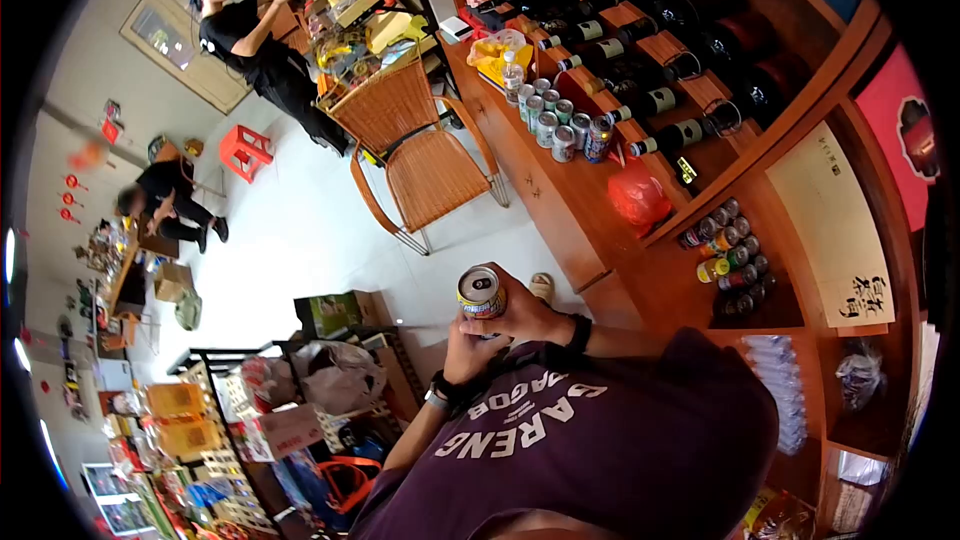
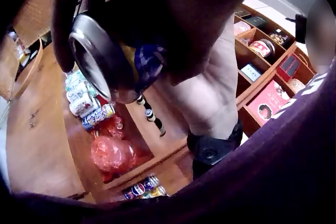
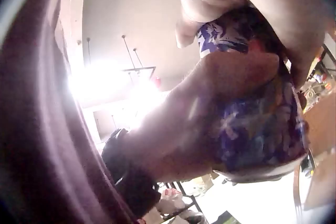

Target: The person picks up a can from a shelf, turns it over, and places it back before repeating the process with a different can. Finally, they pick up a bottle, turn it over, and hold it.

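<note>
Head view, scanning left to right: we're seeing a red stool (image 1: 245,152) standing on the pale floor (image 1: 285,240), then a wicker chair (image 1: 432,180), and now we're finding the left hand (image 1: 470,350) gripping a drink can (image 1: 483,309). We're watching that can being held in front of the dark shirt (image 1: 600,430), metal top facing up, while the right hand (image 1: 530,312) is gripping it too. Farther right, we're spotting grouped cans (image 1: 546,124) standing on a wooden counter (image 1: 535,190), a red plastic bag (image 1: 638,196) sitting near them.
</note>
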`<state>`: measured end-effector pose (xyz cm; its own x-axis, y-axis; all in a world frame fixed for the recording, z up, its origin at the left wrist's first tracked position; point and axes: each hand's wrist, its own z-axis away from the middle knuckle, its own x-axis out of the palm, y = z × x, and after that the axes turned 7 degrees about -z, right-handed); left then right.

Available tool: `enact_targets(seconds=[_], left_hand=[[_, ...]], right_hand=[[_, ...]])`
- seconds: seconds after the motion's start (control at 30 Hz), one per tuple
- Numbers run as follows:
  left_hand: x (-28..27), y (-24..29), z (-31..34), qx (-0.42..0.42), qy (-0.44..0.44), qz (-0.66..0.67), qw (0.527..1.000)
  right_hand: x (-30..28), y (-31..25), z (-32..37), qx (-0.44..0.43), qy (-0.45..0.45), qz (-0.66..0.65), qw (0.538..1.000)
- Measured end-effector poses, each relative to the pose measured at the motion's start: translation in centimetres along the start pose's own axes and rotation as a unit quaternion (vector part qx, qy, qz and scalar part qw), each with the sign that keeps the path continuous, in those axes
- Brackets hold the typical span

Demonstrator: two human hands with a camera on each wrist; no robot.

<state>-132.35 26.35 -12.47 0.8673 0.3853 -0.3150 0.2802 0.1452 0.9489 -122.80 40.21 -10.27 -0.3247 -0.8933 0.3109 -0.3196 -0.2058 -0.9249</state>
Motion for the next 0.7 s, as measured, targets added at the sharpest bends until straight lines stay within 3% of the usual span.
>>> enact_targets(seconds=[0.1, 0.23, 0.3, 0.37, 0.43, 0.47, 0.53, 0.57, 0.6, 0.63, 0.67, 0.7], left_hand=[[-0.3, 0.5, -5.5, 0.034, 0.02, 0.013, 0.999], [1.0, -2.7, -11.7, 0.004, -0.049, 0.052, 0.997], [1.2, -3.7, -14.8, 0.005, -0.119, -0.004, 0.993], [2.5, -2.0, -17.8, 0.042, -0.107, 0.028, 0.993], [2.9, -4.5, -20.7, 0.05, -0.164, -0.038, 0.985], [3.5, -6.0, -21.8, 0.047, -0.17, -0.004, 0.984], [4.6, -8.3, -24.3, 0.088, -0.235, -0.076, 0.965], [4.9, -9.4, -26.1, -0.007, -0.318, 0.012, 0.948], [5.8, -8.6, -27.1, 0.016, -0.312, 0.097, 0.945], [7.2, -10.4, -28.2, -0.006, -0.321, 0.271, 0.907], [7.8, -9.2, -29.5, 0.004, -0.322, 0.18, 0.93], [9.4, -15.8, -31.9, -0.098, -0.343, 0.223, 0.907]], right_hand=[[-2.8, 0.3, -3.5, -0.016, 0.019, -0.004, 1.0], [-8.4, 1.1, -6.3, 0.009, 0.033, -0.018, 0.999], [-11.2, 1.8, -7.4, 0.001, 0.024, -0.008, 1.0], [-13.5, 1.4, -7.9, -0.03, 0.049, 0.06, 0.997], [-15.4, 1.8, -8.1, -0.053, 0.085, 0.082, 0.992], [-16.2, 2.1, -8.0, -0.042, 0.098, 0.074, 0.992], [-17.5, 0.9, -7.6, -0.017, 0.13, 0.086, 0.988], [-18.5, 1.5, -7.6, -0.011, 0.139, 0.113, 0.984], [-19.5, 1.8, -7.4, -0.016, 0.147, 0.138, 0.979], [-20.5, 2.1, -7.2, -0.024, 0.156, 0.164, 0.974], [-21.8, 3.0, -6.8, -0.036, 0.178, 0.182, 0.966], [-22.9, 4.0, -6.4, -0.05, 0.202, 0.199, 0.958]])
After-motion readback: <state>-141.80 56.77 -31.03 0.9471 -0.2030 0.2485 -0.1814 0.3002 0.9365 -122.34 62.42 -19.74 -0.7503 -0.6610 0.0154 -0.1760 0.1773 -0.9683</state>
